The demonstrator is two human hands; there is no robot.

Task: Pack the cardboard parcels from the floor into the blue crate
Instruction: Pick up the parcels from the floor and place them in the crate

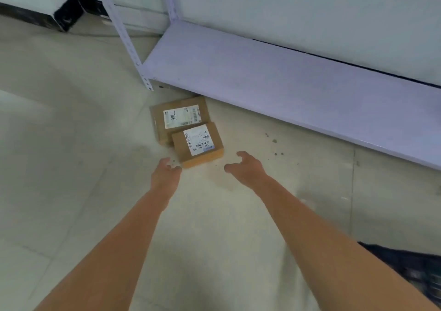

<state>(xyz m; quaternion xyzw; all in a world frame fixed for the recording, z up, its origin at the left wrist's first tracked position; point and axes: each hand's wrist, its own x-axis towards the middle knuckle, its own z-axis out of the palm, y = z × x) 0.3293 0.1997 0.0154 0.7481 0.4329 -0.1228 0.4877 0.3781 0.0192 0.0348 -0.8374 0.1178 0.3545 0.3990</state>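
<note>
Floor (71, 143) – parcels (198, 143) just beyond open hands (202, 169).

Near parcel (197, 145) overlapping far parcel (177, 117) on floor (71, 143), beside shelf (286, 91)

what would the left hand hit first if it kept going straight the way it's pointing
Probably the nearer brown cardboard parcel with a white label: the open left hand points up the frame at its near left corner, fingertips almost there. Depth is unclear, so it might just graze that corner.
</note>
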